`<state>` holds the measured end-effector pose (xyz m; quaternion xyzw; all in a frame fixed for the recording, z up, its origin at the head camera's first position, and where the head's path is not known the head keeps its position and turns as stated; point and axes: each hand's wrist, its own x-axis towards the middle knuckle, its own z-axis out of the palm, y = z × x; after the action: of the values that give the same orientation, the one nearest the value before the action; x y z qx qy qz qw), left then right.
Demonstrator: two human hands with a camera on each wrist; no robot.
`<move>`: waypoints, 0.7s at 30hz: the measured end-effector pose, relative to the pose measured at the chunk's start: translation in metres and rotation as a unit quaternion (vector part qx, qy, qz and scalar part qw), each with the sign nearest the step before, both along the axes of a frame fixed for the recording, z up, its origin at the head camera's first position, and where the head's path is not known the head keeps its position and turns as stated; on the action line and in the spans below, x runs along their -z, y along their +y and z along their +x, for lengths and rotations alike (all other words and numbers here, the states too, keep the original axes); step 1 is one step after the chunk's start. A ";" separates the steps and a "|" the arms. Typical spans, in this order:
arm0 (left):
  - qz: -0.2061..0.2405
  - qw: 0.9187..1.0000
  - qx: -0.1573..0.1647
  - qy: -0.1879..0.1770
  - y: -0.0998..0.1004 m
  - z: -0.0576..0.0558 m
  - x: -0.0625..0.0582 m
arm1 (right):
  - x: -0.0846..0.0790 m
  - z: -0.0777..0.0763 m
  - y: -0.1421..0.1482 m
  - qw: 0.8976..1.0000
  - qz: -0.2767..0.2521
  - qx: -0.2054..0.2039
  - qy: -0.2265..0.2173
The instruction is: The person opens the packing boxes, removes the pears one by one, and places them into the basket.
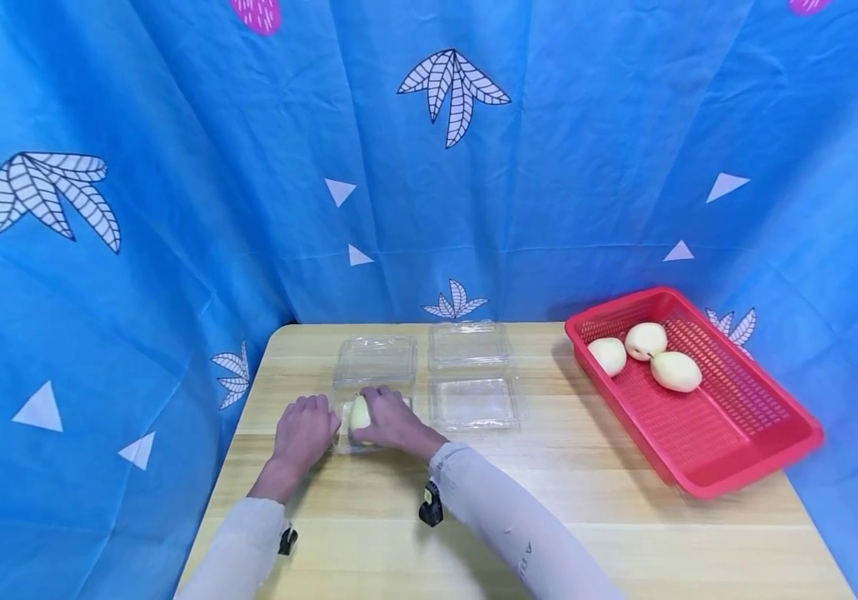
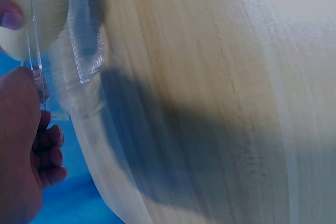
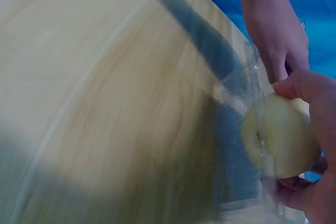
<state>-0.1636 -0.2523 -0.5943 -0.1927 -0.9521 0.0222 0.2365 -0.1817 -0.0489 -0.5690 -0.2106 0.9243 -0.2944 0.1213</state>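
Observation:
My right hand [image 1: 397, 421] grips a pale yellow pear [image 1: 359, 415] in the near half of a hinged clear plastic box [image 1: 376, 360]. Thumb and fingers lie on opposite sides of the pear [image 3: 286, 135] in the right wrist view. At the box's left edge is my left hand [image 1: 305, 430], its fingers curled. Seen from the left wrist, that hand [image 2: 18, 135] pinches the rim of the clear box [image 2: 79, 56], with the pear [image 2: 50, 14] behind the plastic wall. The right palm hides part of the pear from the head view.
A second clear plastic box [image 1: 474, 404] lies open to the right of the first. On the table's right side stands a red basket [image 1: 706, 437] with three pears [image 1: 675, 372] at its far end. A blue patterned curtain [image 1: 459, 208] hangs behind the wooden table [image 1: 549, 492].

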 end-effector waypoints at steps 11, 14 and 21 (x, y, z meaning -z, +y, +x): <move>0.005 0.999 -0.024 -0.028 0.002 -0.001 0.002 | -0.019 0.004 0.011 0.998 0.024 -0.047 0.046; 0.003 1.000 -0.021 -0.023 0.002 -0.001 0.001 | -0.026 0.005 0.019 0.996 0.024 -0.053 0.068; 0.018 0.999 -0.024 -0.021 0.002 -0.001 0.000 | -0.041 0.004 0.041 0.989 0.039 -0.065 0.128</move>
<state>-0.1647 -0.2505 -0.5947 -0.1656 -0.9615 0.0070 0.2193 -0.1774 -0.0080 -0.5279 -0.3015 0.9272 -0.2204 0.0291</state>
